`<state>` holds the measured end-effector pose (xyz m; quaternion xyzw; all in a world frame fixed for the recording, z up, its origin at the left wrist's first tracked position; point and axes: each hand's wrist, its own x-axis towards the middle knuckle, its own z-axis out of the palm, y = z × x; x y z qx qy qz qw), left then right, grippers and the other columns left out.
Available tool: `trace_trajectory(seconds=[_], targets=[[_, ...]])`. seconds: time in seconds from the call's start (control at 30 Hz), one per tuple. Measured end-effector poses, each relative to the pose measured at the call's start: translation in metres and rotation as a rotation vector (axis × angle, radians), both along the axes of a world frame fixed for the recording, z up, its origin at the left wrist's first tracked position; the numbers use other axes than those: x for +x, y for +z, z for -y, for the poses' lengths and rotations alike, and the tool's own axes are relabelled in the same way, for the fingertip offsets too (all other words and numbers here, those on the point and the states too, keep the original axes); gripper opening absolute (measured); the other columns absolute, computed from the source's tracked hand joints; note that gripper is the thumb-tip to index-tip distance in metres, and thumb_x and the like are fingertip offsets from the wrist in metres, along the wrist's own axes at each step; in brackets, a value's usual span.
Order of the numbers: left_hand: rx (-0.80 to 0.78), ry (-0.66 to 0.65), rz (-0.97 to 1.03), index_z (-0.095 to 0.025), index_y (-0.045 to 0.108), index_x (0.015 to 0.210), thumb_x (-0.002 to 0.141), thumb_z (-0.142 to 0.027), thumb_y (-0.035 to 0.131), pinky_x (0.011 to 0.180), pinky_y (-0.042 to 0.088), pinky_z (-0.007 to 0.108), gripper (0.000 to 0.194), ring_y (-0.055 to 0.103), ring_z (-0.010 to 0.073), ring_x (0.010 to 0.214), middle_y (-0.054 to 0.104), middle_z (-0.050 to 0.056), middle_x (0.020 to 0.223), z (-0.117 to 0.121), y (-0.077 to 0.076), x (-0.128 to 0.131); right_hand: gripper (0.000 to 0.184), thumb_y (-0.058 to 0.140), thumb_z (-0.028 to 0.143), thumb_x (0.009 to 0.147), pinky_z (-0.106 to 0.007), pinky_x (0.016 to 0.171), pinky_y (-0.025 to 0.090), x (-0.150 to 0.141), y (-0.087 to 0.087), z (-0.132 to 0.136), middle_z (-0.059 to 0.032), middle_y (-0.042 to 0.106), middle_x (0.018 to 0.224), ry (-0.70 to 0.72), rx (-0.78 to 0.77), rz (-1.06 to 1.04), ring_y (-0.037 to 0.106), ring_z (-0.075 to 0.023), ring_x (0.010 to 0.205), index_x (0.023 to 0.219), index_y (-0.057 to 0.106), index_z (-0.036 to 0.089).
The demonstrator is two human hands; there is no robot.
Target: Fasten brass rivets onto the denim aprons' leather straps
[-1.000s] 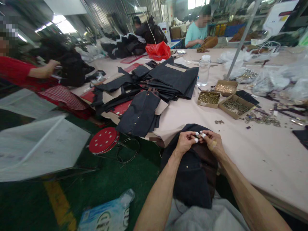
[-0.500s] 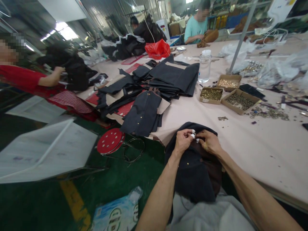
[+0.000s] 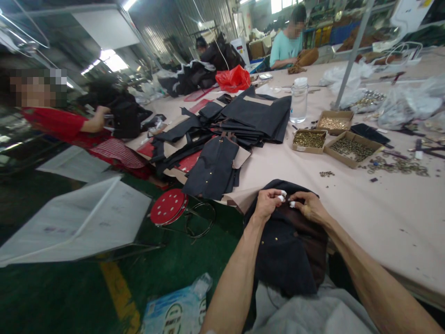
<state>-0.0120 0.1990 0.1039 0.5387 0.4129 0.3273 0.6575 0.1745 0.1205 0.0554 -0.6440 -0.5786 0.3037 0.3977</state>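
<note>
A dark navy fabric piece (image 3: 281, 264) with a brown lining and small brass studs lies over my lap and the table's edge. At its upper part, my left hand (image 3: 268, 204) is closed in a pinch on the fabric. Just to the right, my right hand (image 3: 311, 208) has its thumb and bent fingers pinched together over the brown side. White wrapping covers some fingertips of both hands. A small gap separates the two sets of fingertips. Whatever the right fingertips hold is too small to make out.
Cardboard trays of small metal fittings (image 3: 308, 140) stand on the table beyond my hands, near a clear bottle (image 3: 299, 101). Stacked dark fabric panels (image 3: 212, 169) lie left. A red stool (image 3: 169, 206) stands on the floor. Co-workers sit or stand at left and far side.
My fingertips have moved slightly apart, the right hand shifting a little to the right. The view has turned slightly left, so the surroundings appear further right.
</note>
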Motion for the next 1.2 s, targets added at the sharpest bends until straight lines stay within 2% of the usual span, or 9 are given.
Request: trace_trajectory(seconds=[0.1,0.2,0.33,0.43,0.57,0.77,0.9,1.07,1.2], targets=[[0.002,-0.009,-0.020,-0.008,0.075,0.086,0.062,-0.016,0.073,0.054,0.045,0.022,0.025,0.060,0.0112,0.054,0.070,0.006,0.067,-0.001,-0.001,0.000,0.026,0.062,0.033,0.080,-0.031,0.063,0.042,0.001,0.002,0.001,-0.0028,0.078,0.093,-0.001,-0.009,-0.048,0.056,-0.0186,0.065,0.097,0.079,0.024],[0.005,-0.016,-0.046,-0.007,0.075,0.092,0.064,-0.013,0.072,0.052,0.047,0.022,0.029,0.062,0.0128,0.053,0.068,0.005,0.063,-0.002,-0.004,0.000,0.026,0.064,0.035,0.080,-0.031,0.063,0.042,0.001,0.004,0.001,-0.0028,0.078,0.093,-0.005,-0.004,-0.057,0.058,-0.0191,0.066,0.096,0.080,0.024],[0.001,-0.032,-0.059,-0.006,0.076,0.103,0.067,-0.011,0.070,0.053,0.049,0.021,0.037,0.063,0.0114,0.053,0.072,0.007,0.068,-0.003,-0.004,0.000,0.027,0.065,0.032,0.078,-0.033,0.071,0.049,0.001,0.004,0.001,-0.0050,0.080,0.097,-0.003,0.045,-0.102,0.066,-0.0231,0.078,0.098,0.081,0.024],[-0.007,-0.031,-0.065,-0.006,0.075,0.099,0.068,-0.010,0.071,0.052,0.051,0.021,0.032,0.065,0.0123,0.054,0.073,0.008,0.071,-0.001,-0.001,0.000,0.027,0.066,0.030,0.077,-0.035,0.079,0.052,0.001,0.005,0.001,-0.0057,0.080,0.097,0.003,0.057,-0.127,0.069,-0.0255,0.086,0.098,0.082,0.023],[-0.041,-0.024,-0.062,-0.007,0.069,0.096,0.068,-0.012,0.077,0.054,0.056,0.023,0.030,0.072,0.0176,0.059,0.074,0.010,0.073,0.001,0.003,0.000,0.027,0.065,0.030,0.077,-0.037,0.084,0.053,0.003,0.007,0.001,-0.0062,0.080,0.096,0.001,0.039,-0.151,0.070,-0.0277,0.090,0.097,0.082,0.022],[-0.121,-0.039,-0.030,-0.008,0.065,0.094,0.069,-0.021,0.086,0.058,0.061,0.026,0.035,0.076,0.0215,0.065,0.077,0.016,0.083,0.002,0.006,-0.001,0.028,0.064,0.035,0.081,-0.036,0.080,0.052,0.008,0.004,-0.001,-0.0057,0.080,0.100,0.043,0.002,-0.175,0.068,-0.0263,0.088,0.099,0.081,0.022],[-0.164,-0.062,-0.024,-0.007,0.064,0.087,0.069,-0.020,0.086,0.063,0.063,0.028,0.031,0.077,0.0235,0.071,0.076,0.016,0.081,-0.001,0.009,-0.002,0.029,0.062,0.038,0.083,-0.030,0.065,0.046,0.010,0.005,-0.002,-0.0051,0.079,0.097,0.081,-0.012,-0.191,0.064,-0.0201,0.073,0.099,0.081,0.021],[-0.166,-0.091,-0.078,-0.006,0.066,0.083,0.073,-0.014,0.078,0.054,0.059,0.023,0.018,0.071,0.0170,0.057,0.071,0.011,0.067,-0.007,0.011,-0.004,0.032,0.061,0.040,0.085,-0.026,0.051,0.034,0.012,0.014,0.000,-0.0010,0.071,0.070,0.121,-0.103,-0.215,0.049,-0.0140,0.053,0.099,0.080,0.019],[-0.133,-0.103,-0.149,-0.005,0.069,0.082,0.074,-0.009,0.074,0.047,0.052,0.018,0.010,0.066,0.0131,0.050,0.069,0.008,0.061,-0.005,0.006,0.000,0.029,0.061,0.037,0.084,-0.026,0.057,0.042,0.015,0.015,-0.002,-0.0034,0.075,0.083,0.179,-0.043,-0.227,0.056,-0.0150,0.061,0.097,0.080,0.018]])
